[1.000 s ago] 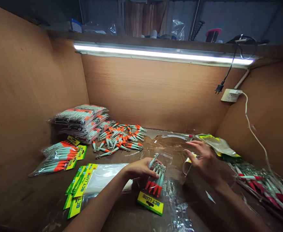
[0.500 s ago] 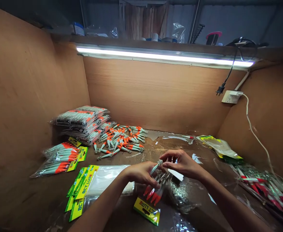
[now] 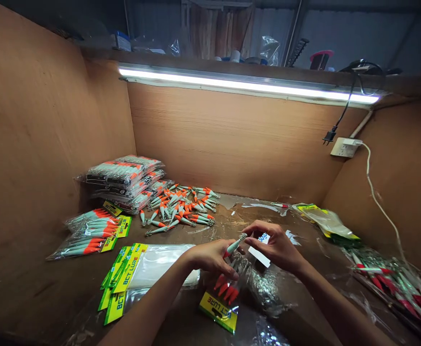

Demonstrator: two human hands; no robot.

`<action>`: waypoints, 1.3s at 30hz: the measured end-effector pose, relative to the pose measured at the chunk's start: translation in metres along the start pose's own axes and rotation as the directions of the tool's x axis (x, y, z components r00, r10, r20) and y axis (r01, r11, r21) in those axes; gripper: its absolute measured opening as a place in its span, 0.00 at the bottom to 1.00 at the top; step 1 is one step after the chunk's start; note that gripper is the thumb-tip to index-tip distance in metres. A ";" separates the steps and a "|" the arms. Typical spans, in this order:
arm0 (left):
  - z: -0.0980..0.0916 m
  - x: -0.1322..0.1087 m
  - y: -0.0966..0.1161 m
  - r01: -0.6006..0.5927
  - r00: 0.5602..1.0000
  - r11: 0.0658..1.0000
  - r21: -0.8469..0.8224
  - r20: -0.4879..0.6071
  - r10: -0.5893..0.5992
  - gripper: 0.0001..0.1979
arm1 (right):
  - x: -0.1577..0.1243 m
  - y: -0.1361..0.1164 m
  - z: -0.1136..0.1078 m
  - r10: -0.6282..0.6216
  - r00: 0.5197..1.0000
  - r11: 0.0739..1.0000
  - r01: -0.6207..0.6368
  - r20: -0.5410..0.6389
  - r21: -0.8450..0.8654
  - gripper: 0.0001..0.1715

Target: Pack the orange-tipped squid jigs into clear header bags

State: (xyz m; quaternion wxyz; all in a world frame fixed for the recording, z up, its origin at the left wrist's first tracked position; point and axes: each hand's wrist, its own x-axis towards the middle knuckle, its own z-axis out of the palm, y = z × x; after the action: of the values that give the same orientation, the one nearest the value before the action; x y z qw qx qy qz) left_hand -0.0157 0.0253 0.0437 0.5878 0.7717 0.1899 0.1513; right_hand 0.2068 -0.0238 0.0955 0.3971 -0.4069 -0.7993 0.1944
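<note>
One lure (image 3: 234,247), hooked end pinched in the right hand (image 3: 273,244) — left hand (image 3: 212,257) clasping a labelled lure bag (image 3: 220,306)

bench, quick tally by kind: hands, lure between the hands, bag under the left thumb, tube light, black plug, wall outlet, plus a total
Hands: 2 (left hand, right hand)
Lure between them: 1
Bag under left thumb: 1
Tube light: 1
Black plug: 1
Outlet: 1
Total: 7
</note>
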 end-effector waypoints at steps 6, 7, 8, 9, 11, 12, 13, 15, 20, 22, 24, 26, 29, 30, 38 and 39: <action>-0.006 0.001 -0.011 0.173 0.985 0.984 0.047 -0.004 -0.173 0.35 | -0.016 0.015 -0.018 0.125 0.972 0.992 -0.116 -0.197 0.057 0.13; -0.006 0.001 -0.013 0.193 0.981 0.981 0.030 -0.002 -0.193 0.36 | -0.020 0.020 -0.022 0.179 0.960 0.983 -0.164 -0.216 0.088 0.15; -0.007 0.002 -0.015 0.204 0.979 0.979 0.007 0.004 -0.204 0.38 | -0.025 0.025 -0.027 0.235 0.946 0.970 -0.213 -0.226 0.117 0.16; -0.007 0.002 -0.016 0.209 0.978 0.978 -0.016 0.011 -0.209 0.38 | -0.030 0.030 -0.030 0.286 0.931 0.955 -0.259 -0.226 0.142 0.17; -0.006 0.003 -0.017 0.218 0.976 0.975 -0.048 0.032 -0.217 0.40 | -0.040 0.041 -0.034 0.366 0.906 0.927 -0.334 -0.213 0.173 0.17; -0.005 0.004 -0.016 0.230 0.973 0.971 -0.057 0.049 -0.227 0.41 | -0.044 0.047 -0.033 0.391 0.896 0.916 -0.357 -0.209 0.183 0.17; -0.003 0.004 -0.015 0.242 0.969 0.968 -0.066 0.067 -0.237 0.41 | -0.047 0.052 -0.031 0.412 0.888 0.906 -0.375 -0.205 0.195 0.17; 0.000 0.006 -0.012 0.246 0.967 0.965 -0.090 0.098 -0.237 0.41 | -0.050 0.060 -0.022 0.445 0.874 0.887 -0.401 -0.193 0.230 0.18; 0.008 0.008 -0.009 0.183 0.979 0.976 -0.121 0.109 -0.170 0.32 | -0.042 0.059 0.004 0.481 0.869 0.859 -0.439 -0.119 0.263 0.19; 0.010 0.008 -0.008 0.190 0.978 0.971 -0.144 0.114 -0.174 0.30 | -0.036 0.055 0.009 0.468 0.876 0.878 -0.446 -0.116 0.177 0.19; 0.010 0.007 -0.008 0.189 0.978 0.966 -0.177 0.118 -0.170 0.29 | -0.032 0.051 0.013 0.429 0.894 0.903 -0.424 -0.127 0.065 0.19; 0.010 0.007 -0.008 0.182 0.981 0.963 -0.197 0.108 -0.163 0.29 | -0.029 0.050 0.018 0.374 0.917 0.925 -0.381 -0.140 -0.020 0.19; 0.009 0.007 -0.011 0.175 0.982 0.964 -0.202 0.102 -0.157 0.29 | -0.027 0.052 0.026 0.312 0.936 0.942 -0.328 -0.164 -0.077 0.20; 0.009 0.008 -0.013 0.173 0.983 0.964 -0.199 0.102 -0.155 0.29 | -0.027 0.053 0.030 0.299 0.939 0.945 -0.316 -0.168 -0.083 0.20; 0.008 0.009 -0.024 0.147 0.987 0.970 -0.194 0.091 -0.131 0.31 | -0.026 0.052 0.041 0.235 0.969 0.972 -0.236 -0.074 -0.009 0.18; 0.008 0.009 -0.023 0.140 0.988 0.970 -0.200 0.092 -0.124 0.31 | -0.026 0.052 0.041 0.234 0.970 0.972 -0.235 -0.065 0.001 0.18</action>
State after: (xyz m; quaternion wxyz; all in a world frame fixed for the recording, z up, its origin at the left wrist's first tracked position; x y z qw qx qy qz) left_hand -0.0069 0.0279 0.0189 0.6803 0.6978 0.2007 0.1002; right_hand 0.2092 -0.0130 0.0252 0.3954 -0.5060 -0.7331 0.2240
